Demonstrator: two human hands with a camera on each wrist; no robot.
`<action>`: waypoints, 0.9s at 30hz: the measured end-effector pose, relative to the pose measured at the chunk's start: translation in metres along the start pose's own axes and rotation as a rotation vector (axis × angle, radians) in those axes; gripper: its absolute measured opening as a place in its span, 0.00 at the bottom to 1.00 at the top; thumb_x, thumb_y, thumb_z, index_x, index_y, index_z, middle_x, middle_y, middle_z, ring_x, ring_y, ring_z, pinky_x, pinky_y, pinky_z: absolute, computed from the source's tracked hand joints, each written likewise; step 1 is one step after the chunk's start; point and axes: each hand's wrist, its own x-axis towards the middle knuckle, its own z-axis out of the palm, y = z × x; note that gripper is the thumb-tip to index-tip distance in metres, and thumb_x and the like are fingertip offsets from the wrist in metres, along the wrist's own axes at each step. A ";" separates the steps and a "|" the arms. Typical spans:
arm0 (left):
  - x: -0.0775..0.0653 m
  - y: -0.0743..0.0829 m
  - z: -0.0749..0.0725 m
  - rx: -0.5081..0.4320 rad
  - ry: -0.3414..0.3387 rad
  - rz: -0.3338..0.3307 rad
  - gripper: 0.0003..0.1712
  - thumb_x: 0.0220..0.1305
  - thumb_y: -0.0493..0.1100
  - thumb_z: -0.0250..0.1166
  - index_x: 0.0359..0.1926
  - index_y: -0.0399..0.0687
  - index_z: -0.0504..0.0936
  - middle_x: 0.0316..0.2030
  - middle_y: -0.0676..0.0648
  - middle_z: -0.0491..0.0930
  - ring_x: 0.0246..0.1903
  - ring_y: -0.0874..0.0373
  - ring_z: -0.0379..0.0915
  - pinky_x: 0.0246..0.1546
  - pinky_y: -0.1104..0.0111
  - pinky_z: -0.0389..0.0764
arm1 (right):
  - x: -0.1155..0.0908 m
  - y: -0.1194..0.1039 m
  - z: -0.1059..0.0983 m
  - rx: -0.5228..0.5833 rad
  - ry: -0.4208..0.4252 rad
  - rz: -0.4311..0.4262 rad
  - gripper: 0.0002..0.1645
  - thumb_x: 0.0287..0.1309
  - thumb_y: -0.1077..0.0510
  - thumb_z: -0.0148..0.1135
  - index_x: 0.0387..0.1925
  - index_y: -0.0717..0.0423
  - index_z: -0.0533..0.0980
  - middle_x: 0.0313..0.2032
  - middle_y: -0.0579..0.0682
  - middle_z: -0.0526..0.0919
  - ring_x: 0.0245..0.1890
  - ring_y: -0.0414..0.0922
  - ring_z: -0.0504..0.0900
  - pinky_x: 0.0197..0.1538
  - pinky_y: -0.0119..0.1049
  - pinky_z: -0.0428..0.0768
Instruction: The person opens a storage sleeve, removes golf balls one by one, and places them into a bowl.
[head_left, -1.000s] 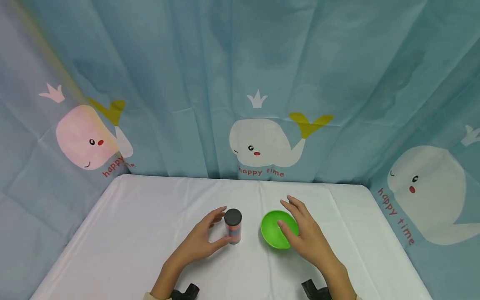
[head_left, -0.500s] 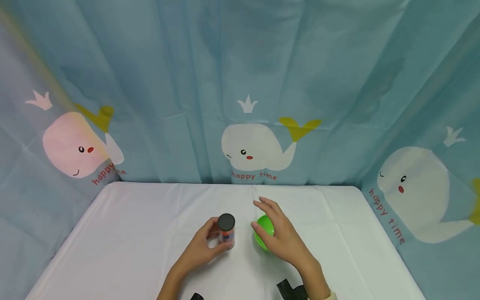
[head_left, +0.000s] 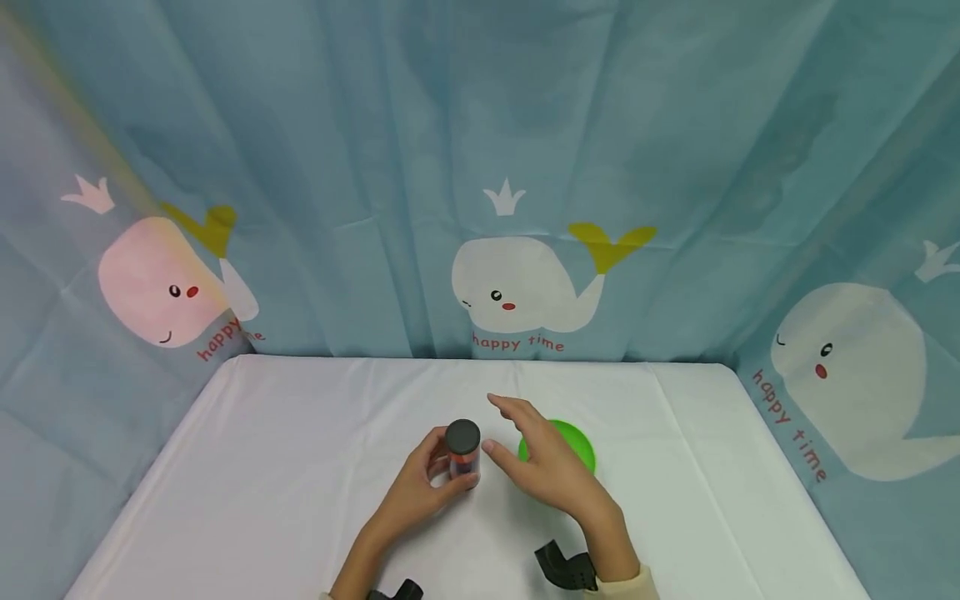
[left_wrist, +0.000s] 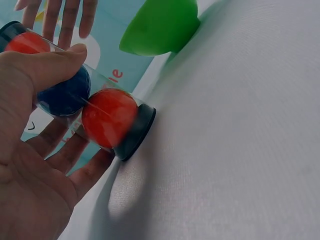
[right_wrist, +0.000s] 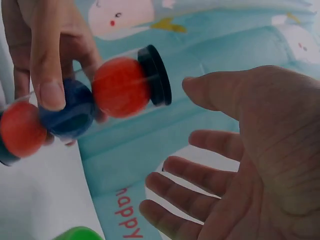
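Note:
My left hand [head_left: 411, 493] grips a clear tube [head_left: 465, 468] with a black cap [head_left: 462, 436], thumb on one side and fingers behind. Through its wall show a blue ball [left_wrist: 67, 97] between two red balls, one of them a red ball [left_wrist: 110, 117] at the lower end. The tube stands close to the tabletop; whether its base touches is hard to tell. My right hand [head_left: 557, 468] hovers just right of the tube, fingers spread and holding nothing. In the right wrist view its thumb [right_wrist: 210, 92] points at the cap, a small gap apart.
A green bowl [head_left: 581, 446] stands on the white-covered table [head_left: 247, 492], partly hidden behind my right hand. A blue curtain [head_left: 360, 167] printed with whales closes off the back and sides. Black camera mounts, such as the right mount [head_left: 562, 568], sit at both wrists.
My left hand has closed round the tube, which it was only beside a second ago. My right hand has moved left, from over the bowl towards the tube's cap.

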 end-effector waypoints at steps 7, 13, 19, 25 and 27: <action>-0.001 0.002 0.000 -0.027 -0.016 0.015 0.34 0.63 0.46 0.79 0.67 0.62 0.75 0.58 0.53 0.83 0.60 0.62 0.81 0.62 0.68 0.83 | 0.000 -0.005 0.006 0.005 0.009 -0.053 0.36 0.72 0.43 0.67 0.76 0.35 0.68 0.70 0.35 0.75 0.68 0.41 0.77 0.69 0.50 0.79; -0.001 0.006 -0.002 0.002 -0.053 0.073 0.32 0.64 0.46 0.78 0.66 0.64 0.77 0.57 0.54 0.84 0.59 0.61 0.82 0.65 0.65 0.83 | 0.000 -0.007 0.007 -0.008 0.004 -0.114 0.33 0.69 0.45 0.71 0.72 0.41 0.73 0.64 0.38 0.79 0.61 0.41 0.80 0.65 0.46 0.83; -0.003 0.014 -0.005 0.153 -0.049 0.087 0.34 0.61 0.46 0.80 0.66 0.68 0.78 0.58 0.58 0.83 0.58 0.63 0.81 0.62 0.57 0.85 | -0.001 -0.009 0.007 -0.017 -0.002 -0.129 0.30 0.64 0.41 0.75 0.64 0.39 0.79 0.57 0.37 0.80 0.56 0.40 0.83 0.60 0.39 0.85; -0.007 0.022 -0.014 0.318 -0.027 0.110 0.34 0.60 0.45 0.81 0.65 0.70 0.79 0.55 0.61 0.83 0.53 0.65 0.80 0.57 0.60 0.85 | -0.002 -0.011 0.008 -0.038 -0.016 -0.115 0.27 0.59 0.42 0.79 0.58 0.42 0.82 0.50 0.35 0.80 0.50 0.35 0.81 0.50 0.32 0.84; -0.008 0.025 -0.018 0.359 -0.015 0.107 0.35 0.60 0.46 0.81 0.66 0.71 0.79 0.55 0.62 0.82 0.54 0.66 0.79 0.57 0.60 0.84 | -0.002 -0.012 0.008 -0.038 -0.021 -0.124 0.27 0.59 0.44 0.80 0.58 0.43 0.82 0.50 0.36 0.80 0.50 0.35 0.82 0.50 0.32 0.85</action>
